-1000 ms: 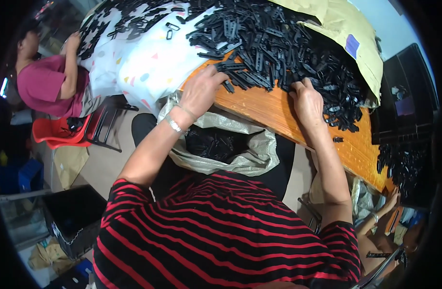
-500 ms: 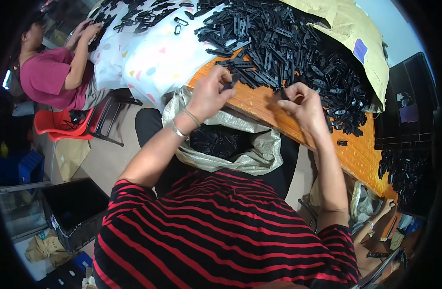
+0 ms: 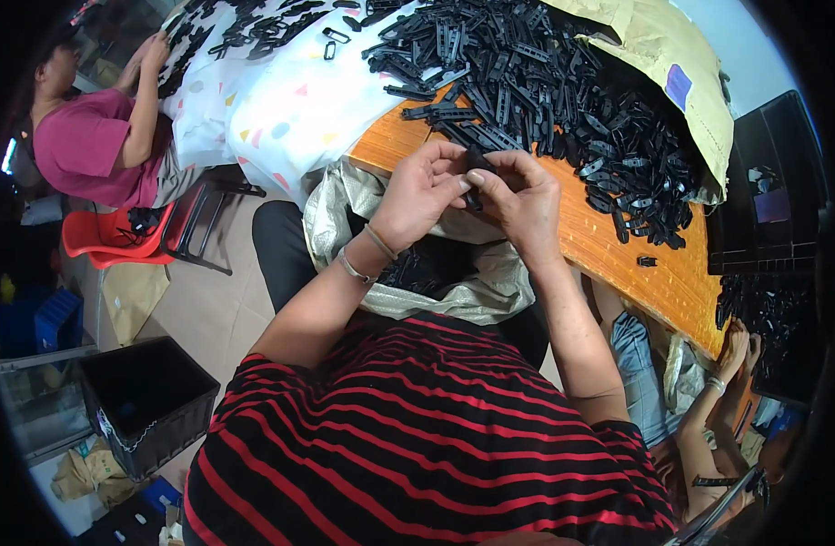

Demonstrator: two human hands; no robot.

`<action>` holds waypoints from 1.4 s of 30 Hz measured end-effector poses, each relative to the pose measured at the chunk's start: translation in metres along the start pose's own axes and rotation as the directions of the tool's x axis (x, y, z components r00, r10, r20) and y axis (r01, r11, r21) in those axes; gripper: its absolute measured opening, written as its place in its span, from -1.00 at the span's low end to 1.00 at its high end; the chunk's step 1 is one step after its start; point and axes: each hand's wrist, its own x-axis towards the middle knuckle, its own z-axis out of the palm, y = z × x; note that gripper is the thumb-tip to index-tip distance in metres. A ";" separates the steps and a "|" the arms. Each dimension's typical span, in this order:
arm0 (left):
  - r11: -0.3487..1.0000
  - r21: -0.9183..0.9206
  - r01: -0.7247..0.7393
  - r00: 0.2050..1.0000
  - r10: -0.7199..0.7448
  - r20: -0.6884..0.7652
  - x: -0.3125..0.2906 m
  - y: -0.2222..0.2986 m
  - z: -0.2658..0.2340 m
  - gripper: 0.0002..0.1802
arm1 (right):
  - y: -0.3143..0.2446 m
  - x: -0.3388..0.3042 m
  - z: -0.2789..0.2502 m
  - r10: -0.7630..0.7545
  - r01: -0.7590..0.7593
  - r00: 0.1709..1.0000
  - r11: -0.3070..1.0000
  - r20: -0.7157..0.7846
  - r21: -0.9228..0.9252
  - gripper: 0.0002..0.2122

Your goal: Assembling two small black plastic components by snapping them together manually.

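Big orange wooden table (image 3: 654, 273) up top, buried under a heap of black plastic clips (image 3: 563, 82), glossy and slotted, with a tan sack (image 3: 681, 64) behind the heap. Left of it, a white patterned cloth (image 3: 272, 109) carries more. Below the table edge sits a crinkled woven bag (image 3: 490, 282) with black pieces inside. Over it, left hand (image 3: 424, 193) and right hand (image 3: 525, 202) meet, both grips pinched together on one small black clip (image 3: 477, 164).
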 end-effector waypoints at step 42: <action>0.716 0.662 -0.224 0.944 0.328 -0.035 -0.044 0.021 0.003 -0.86 | -0.002 -0.023 0.001 -0.034 0.161 0.908 0.948 0.418 -0.273 -0.62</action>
